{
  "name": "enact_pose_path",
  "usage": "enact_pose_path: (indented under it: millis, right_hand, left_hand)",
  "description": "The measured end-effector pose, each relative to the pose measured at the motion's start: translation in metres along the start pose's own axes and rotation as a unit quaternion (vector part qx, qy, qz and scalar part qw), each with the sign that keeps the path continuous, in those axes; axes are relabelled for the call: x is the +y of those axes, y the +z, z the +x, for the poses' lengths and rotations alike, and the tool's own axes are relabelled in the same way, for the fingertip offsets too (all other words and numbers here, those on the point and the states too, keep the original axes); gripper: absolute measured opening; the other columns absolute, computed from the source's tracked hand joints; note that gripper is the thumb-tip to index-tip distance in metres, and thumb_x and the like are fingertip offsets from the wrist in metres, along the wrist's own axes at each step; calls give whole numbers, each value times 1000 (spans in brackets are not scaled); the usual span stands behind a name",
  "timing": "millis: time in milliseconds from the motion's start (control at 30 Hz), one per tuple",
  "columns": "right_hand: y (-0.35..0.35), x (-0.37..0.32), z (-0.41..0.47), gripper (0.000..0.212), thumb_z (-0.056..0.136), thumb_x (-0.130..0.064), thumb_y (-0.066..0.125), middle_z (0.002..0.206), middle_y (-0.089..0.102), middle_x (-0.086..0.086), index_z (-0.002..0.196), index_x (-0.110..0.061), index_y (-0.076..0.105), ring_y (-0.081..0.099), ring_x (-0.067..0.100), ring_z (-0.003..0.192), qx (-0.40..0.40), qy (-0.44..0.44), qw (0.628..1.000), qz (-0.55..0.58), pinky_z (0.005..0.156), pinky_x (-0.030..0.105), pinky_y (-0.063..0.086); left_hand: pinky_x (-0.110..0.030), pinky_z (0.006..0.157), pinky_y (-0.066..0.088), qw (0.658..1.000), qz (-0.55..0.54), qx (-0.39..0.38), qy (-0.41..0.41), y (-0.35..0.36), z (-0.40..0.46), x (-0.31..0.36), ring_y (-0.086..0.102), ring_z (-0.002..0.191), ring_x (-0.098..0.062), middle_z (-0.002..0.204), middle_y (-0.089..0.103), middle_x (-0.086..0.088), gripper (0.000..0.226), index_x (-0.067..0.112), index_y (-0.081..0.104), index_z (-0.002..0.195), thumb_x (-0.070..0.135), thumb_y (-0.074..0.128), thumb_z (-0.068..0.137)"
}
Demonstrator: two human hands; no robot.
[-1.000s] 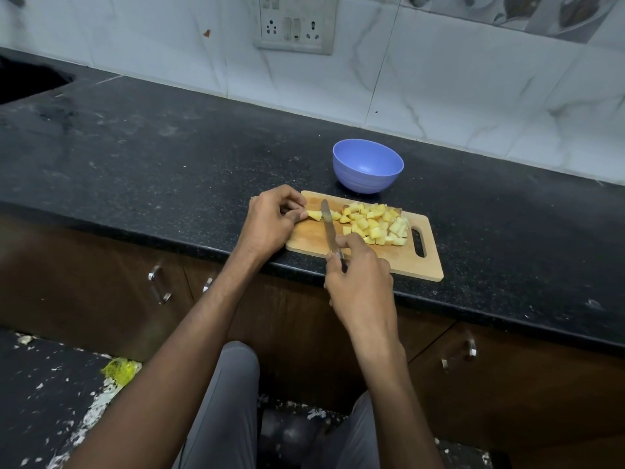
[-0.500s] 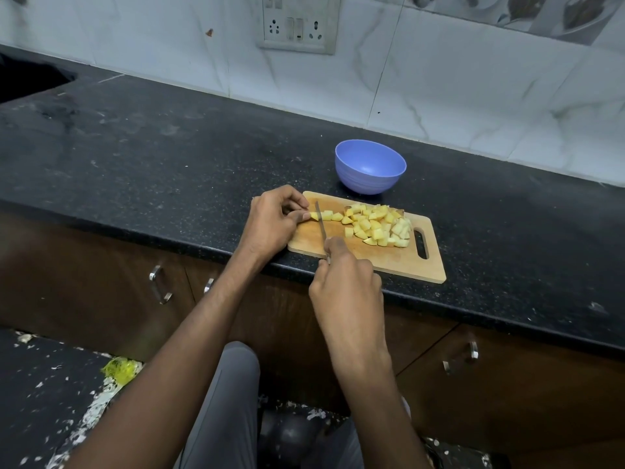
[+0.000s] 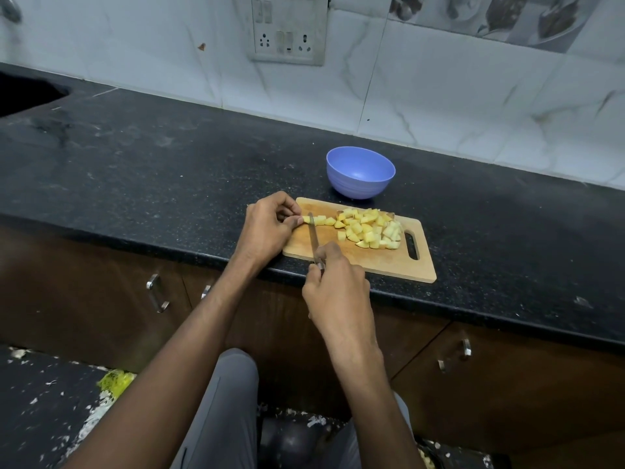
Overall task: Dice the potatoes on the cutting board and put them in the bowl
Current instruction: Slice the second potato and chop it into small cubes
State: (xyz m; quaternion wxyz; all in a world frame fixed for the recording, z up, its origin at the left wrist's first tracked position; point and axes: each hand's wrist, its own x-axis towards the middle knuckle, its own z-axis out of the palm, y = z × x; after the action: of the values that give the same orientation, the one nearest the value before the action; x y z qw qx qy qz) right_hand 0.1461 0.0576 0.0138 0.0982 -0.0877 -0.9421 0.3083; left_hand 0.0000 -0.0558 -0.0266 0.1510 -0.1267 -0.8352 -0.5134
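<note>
A: L hand (image 3: 267, 228) – where, doing what?
B: At the left end of the cutting board (image 3: 372, 262), fingers curled, pinching the end of a potato strip (image 3: 316, 220) between fingertips and thumb.
A: R hand (image 3: 334, 286)?
B: Near the board's front edge, wrapped round the handle of a knife (image 3: 314, 236). Forefinger lies along the top. Blade runs away from the person, tip on the strip just beside the L fingertips.
A: Cut pieces?
B: Heap of potato cubes (image 3: 370, 228) mid-to-right on the board, next to the handle slot. A few cubes trail left toward the strip.
A: Bowl?
B: Blue bowl (image 3: 360, 176) just behind the board, on the black counter (image 3: 152, 170). Inside looks bare – no potato seen in it.
A: Else?
B: Tiled wall w/ a socket plate (image 3: 287, 33) behind. Brown cabinets (image 3: 101, 299) below, metal handles. Yellow scrap (image 3: 115, 382) on the floor at lower left
</note>
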Motion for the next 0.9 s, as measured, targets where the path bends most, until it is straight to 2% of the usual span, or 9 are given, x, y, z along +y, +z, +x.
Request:
enact_pose_path:
  millis: [200,267,333,400,533,633,733,833,900]
  right_hand:
    - [-5,16,-2,24,105,-31,53,85,68,-1,128,-36,50,71,15,67,20,-5,997,76,63,36,61]
    - [-12,17,-3,25,105,-30,54,83,70,-1,129,-37,52,69,10,57,28,2,992,123,49,25,55]
    - [-20,19,-2,23,106,-28,56,80,70,-1,127,-34,55,67,9,51,54,-1,986,160,43,20,48]
    - [-28,25,1,21,105,-27,57,81,71,0,125,-33,58,66,10,48,83,-1,980,182,41,20,46]
    - [-42,41,6,21,103,-27,62,79,72,-1,123,-33,58,66,12,45,108,14,973,205,44,31,51]
    - [-53,51,9,27,98,-24,72,79,73,0,121,-29,58,70,12,50,117,36,966,227,41,30,49]
    - [-64,63,14,22,99,-18,70,81,73,0,119,-18,61,73,11,55,151,47,961,228,39,28,49]
    - [-73,79,22,22,100,-16,68,77,73,-3,120,-11,64,73,12,54,184,61,958,213,45,33,56]
    - [-76,90,29,21,98,-13,70,83,74,-3,118,-10,67,74,9,56,205,75,955,202,46,34,59]
  left_hand:
    - [-19,76,55,1000,2,-18,20,-1,-1,1,68,83,-5,84,73,10,10,19,73,87,14,82,84]
    - [-17,75,54,999,-2,-26,25,-2,-2,4,69,82,-5,83,73,10,11,19,74,87,15,84,82]
    - [-16,73,53,999,-12,-35,28,-3,-3,5,69,81,-4,82,74,10,13,19,75,86,17,86,80]
    - [-18,76,54,998,-17,-52,25,-3,-3,6,69,82,-4,82,74,11,15,22,75,86,20,88,78]
    - [-18,78,52,996,-21,-91,14,-3,-3,6,70,83,-6,80,76,10,24,25,75,87,23,92,70]
    - [-19,78,53,994,-24,-100,21,-3,-4,8,70,82,-7,78,76,9,27,25,75,87,23,94,67]
    - [-21,81,53,993,-26,-107,29,-3,-4,8,71,83,-5,80,76,10,24,24,76,88,22,92,71]
    - [-28,86,54,992,-23,-116,40,-3,-3,5,71,86,-5,84,76,11,20,26,77,90,24,90,75]
    - [-24,83,53,991,-19,-123,48,-2,-3,5,70,87,-3,86,76,12,18,26,78,91,24,88,77]
